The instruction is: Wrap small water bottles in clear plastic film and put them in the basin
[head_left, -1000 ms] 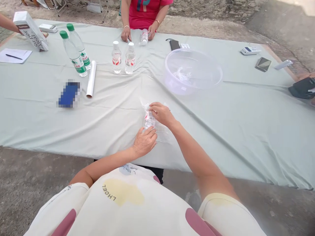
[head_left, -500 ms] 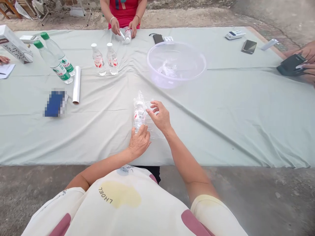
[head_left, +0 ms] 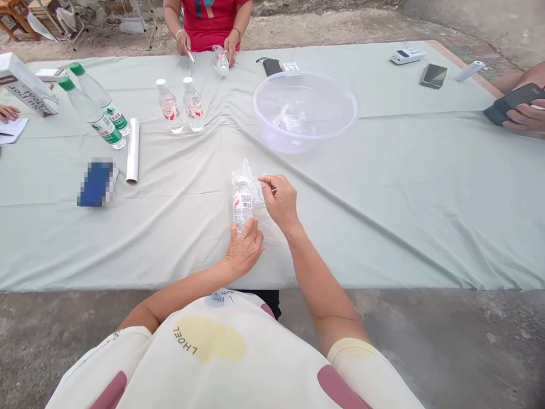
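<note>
A small clear plastic water bottle [head_left: 243,203] with a red-and-white label lies on the tablecloth in front of me, its cap end pointing away. Clear plastic film [head_left: 244,169] is wrapped round it, bunched past the cap and spread out on its right side. My left hand [head_left: 244,247] grips the bottle's lower end, thumb on the left and fingers over the top. Just right of the bottle, my right hand [head_left: 280,201] is closed in a pinch at the film's edge, thumb and forefinger together.
Beyond the bottle stands a translucent purple basin [head_left: 289,142] with crumpled film inside. Two small bottles [head_left: 193,105], two green-capped bottles [head_left: 100,122], a film roll [head_left: 133,150] and a blurred blue item [head_left: 97,183] are at left. Across the table a person in red [head_left: 213,25] handles another bottle.
My right hand has gone from loosely spread fingers to a pinch at the film. My left hand stays on the bottle. The person across has drawn a white stick-like item away from their bottle.
</note>
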Demonstrator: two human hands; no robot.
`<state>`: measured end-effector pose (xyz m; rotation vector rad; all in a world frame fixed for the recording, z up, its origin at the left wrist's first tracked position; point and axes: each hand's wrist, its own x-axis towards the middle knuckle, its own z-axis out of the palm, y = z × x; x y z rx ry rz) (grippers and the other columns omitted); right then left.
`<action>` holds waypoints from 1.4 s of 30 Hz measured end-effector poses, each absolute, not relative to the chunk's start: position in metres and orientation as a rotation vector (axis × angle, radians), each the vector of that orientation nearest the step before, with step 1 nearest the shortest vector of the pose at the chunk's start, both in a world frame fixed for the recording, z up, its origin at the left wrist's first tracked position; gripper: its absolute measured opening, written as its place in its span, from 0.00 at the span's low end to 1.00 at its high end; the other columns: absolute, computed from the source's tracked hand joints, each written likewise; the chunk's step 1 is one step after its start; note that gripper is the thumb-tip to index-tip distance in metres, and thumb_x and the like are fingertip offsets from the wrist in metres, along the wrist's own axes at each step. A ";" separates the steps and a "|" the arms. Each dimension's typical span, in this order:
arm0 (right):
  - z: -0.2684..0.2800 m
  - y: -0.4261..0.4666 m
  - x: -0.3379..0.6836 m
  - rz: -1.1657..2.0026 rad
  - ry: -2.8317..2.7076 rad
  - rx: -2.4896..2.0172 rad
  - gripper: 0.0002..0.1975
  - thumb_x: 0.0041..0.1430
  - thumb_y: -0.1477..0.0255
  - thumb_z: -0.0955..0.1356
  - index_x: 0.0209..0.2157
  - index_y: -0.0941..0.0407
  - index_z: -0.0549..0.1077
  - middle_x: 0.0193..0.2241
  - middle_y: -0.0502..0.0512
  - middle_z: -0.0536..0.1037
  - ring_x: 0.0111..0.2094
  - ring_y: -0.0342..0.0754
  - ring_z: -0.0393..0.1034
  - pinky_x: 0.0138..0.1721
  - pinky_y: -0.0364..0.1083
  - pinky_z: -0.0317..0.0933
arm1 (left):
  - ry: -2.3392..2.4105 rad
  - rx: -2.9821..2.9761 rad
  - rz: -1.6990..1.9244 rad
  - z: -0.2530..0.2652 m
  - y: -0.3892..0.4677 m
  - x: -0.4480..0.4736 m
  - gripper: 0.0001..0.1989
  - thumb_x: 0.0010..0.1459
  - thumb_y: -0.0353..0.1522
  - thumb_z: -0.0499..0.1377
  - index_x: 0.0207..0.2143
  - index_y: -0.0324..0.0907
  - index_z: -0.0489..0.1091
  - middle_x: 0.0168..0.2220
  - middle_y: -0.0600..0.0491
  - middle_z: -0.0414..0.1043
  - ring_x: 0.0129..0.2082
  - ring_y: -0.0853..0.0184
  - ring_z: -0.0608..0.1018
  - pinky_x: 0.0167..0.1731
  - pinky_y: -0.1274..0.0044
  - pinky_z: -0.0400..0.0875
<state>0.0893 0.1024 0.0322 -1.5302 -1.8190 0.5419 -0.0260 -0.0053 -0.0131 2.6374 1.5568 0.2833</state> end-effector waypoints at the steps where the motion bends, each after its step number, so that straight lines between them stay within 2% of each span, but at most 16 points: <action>1: 0.034 0.099 0.083 0.582 -1.877 -1.483 0.17 0.67 0.69 0.58 0.49 0.55 0.74 0.46 0.59 0.74 0.42 0.48 0.70 0.46 0.47 0.64 | 1.563 2.634 0.273 -0.013 -0.005 -0.024 0.15 0.63 0.33 0.57 0.51 0.40 0.70 0.65 0.35 0.61 0.66 0.48 0.62 0.57 0.48 0.60; 3: 0.032 0.095 0.070 0.667 -1.941 -1.507 0.16 0.65 0.65 0.62 0.51 0.55 0.73 0.48 0.60 0.73 0.44 0.49 0.70 0.47 0.47 0.64 | 1.570 2.619 0.275 -0.014 -0.003 -0.021 0.17 0.63 0.31 0.56 0.53 0.39 0.69 0.64 0.35 0.63 0.67 0.48 0.61 0.57 0.49 0.61; 6: 0.022 0.097 0.060 0.752 -1.864 -1.715 0.25 0.61 0.58 0.67 0.55 0.57 0.69 0.53 0.64 0.69 0.49 0.53 0.69 0.48 0.49 0.64 | 1.540 2.590 0.339 -0.017 -0.002 -0.016 0.20 0.62 0.26 0.54 0.56 0.40 0.67 0.64 0.36 0.63 0.68 0.49 0.60 0.57 0.49 0.62; 8: 0.019 0.104 0.061 0.837 -1.821 -1.835 0.30 0.59 0.52 0.67 0.55 0.58 0.68 0.54 0.66 0.69 0.48 0.54 0.70 0.46 0.49 0.64 | 1.506 2.595 0.362 -0.019 -0.003 -0.014 0.18 0.62 0.24 0.52 0.53 0.41 0.69 0.63 0.37 0.64 0.69 0.50 0.58 0.57 0.49 0.62; 12: 0.025 0.119 0.067 1.053 -2.033 -1.959 0.30 0.61 0.45 0.60 0.45 0.58 0.70 0.40 0.63 0.77 0.37 0.54 0.72 0.35 0.48 0.62 | 1.465 2.638 0.385 -0.025 -0.008 -0.014 0.13 0.61 0.26 0.55 0.47 0.42 0.72 0.60 0.36 0.68 0.69 0.48 0.57 0.57 0.50 0.62; 14: 0.029 0.123 0.068 1.007 -2.182 -1.959 0.29 0.63 0.45 0.58 0.41 0.56 0.70 0.35 0.60 0.78 0.34 0.54 0.72 0.34 0.48 0.60 | 1.449 2.663 0.402 -0.026 -0.008 -0.016 0.14 0.61 0.28 0.58 0.50 0.42 0.70 0.59 0.37 0.69 0.69 0.47 0.57 0.58 0.50 0.61; 16: 0.032 0.125 0.068 0.918 -2.282 -1.971 0.30 0.64 0.44 0.56 0.41 0.56 0.70 0.35 0.60 0.78 0.34 0.54 0.72 0.35 0.48 0.60 | 1.424 2.682 0.394 -0.025 -0.007 -0.017 0.17 0.61 0.30 0.59 0.54 0.43 0.68 0.56 0.38 0.71 0.69 0.48 0.58 0.58 0.51 0.60; 19: 0.035 0.125 0.072 0.846 -2.325 -2.003 0.35 0.63 0.43 0.55 0.52 0.58 0.68 0.42 0.65 0.77 0.42 0.58 0.73 0.41 0.50 0.61 | 1.395 2.695 0.365 -0.021 -0.003 -0.018 0.20 0.61 0.33 0.60 0.55 0.44 0.67 0.50 0.40 0.75 0.68 0.48 0.60 0.59 0.53 0.59; 22: 0.031 0.127 0.087 0.815 -2.266 -2.015 0.41 0.62 0.42 0.56 0.65 0.56 0.57 0.55 0.69 0.71 0.54 0.63 0.68 0.48 0.54 0.61 | 1.361 2.771 0.297 -0.016 0.002 -0.013 0.24 0.60 0.35 0.62 0.58 0.44 0.65 0.46 0.40 0.75 0.64 0.47 0.63 0.59 0.55 0.58; 26: 0.019 0.129 0.122 0.815 -2.090 -1.963 0.45 0.60 0.43 0.61 0.69 0.56 0.51 0.61 0.69 0.65 0.59 0.63 0.63 0.53 0.56 0.60 | 1.200 2.853 0.298 -0.010 0.011 0.000 0.29 0.59 0.35 0.63 0.62 0.46 0.61 0.49 0.41 0.72 0.52 0.51 0.73 0.55 0.59 0.58; 28: 0.017 0.127 0.139 0.753 -1.962 -1.980 0.44 0.59 0.48 0.65 0.68 0.57 0.52 0.60 0.69 0.65 0.57 0.60 0.65 0.54 0.55 0.60 | 1.105 2.878 0.319 -0.008 0.015 0.008 0.30 0.60 0.36 0.62 0.63 0.48 0.59 0.51 0.41 0.71 0.50 0.53 0.73 0.53 0.61 0.59; 31: 0.022 0.118 0.150 0.640 -1.815 -1.970 0.32 0.62 0.60 0.65 0.64 0.58 0.60 0.56 0.66 0.70 0.44 0.53 0.72 0.52 0.54 0.63 | 1.015 2.894 0.319 -0.009 0.021 0.022 0.31 0.59 0.39 0.62 0.63 0.47 0.60 0.53 0.40 0.69 0.49 0.52 0.73 0.51 0.62 0.60; 33: 0.030 0.110 0.147 0.637 -1.861 -1.833 0.25 0.64 0.65 0.63 0.62 0.55 0.64 0.52 0.61 0.73 0.37 0.49 0.71 0.49 0.52 0.64 | 0.962 2.881 0.311 -0.012 0.025 0.035 0.29 0.58 0.40 0.63 0.61 0.47 0.63 0.56 0.39 0.68 0.50 0.51 0.73 0.51 0.61 0.61; 36: 0.041 0.101 0.136 0.660 -2.102 -1.680 0.22 0.63 0.61 0.66 0.58 0.50 0.69 0.52 0.57 0.71 0.36 0.47 0.70 0.46 0.50 0.65 | 0.882 2.876 0.313 -0.018 0.030 0.055 0.28 0.56 0.38 0.65 0.59 0.46 0.66 0.58 0.41 0.68 0.59 0.47 0.67 0.56 0.57 0.59; 38: 0.045 0.099 0.131 0.625 -2.194 -1.760 0.22 0.60 0.57 0.69 0.54 0.49 0.73 0.54 0.59 0.67 0.39 0.49 0.71 0.45 0.50 0.65 | 0.845 2.861 0.280 -0.020 0.029 0.063 0.28 0.56 0.38 0.65 0.58 0.44 0.67 0.60 0.42 0.68 0.63 0.46 0.63 0.57 0.57 0.60; 42: 0.045 0.097 0.136 0.630 -2.052 -1.963 0.29 0.55 0.52 0.70 0.55 0.49 0.69 0.54 0.61 0.65 0.42 0.53 0.71 0.44 0.52 0.65 | 0.580 2.698 0.231 -0.015 0.008 0.045 0.20 0.56 0.37 0.65 0.51 0.44 0.72 0.57 0.43 0.71 0.55 0.54 0.74 0.50 0.65 0.70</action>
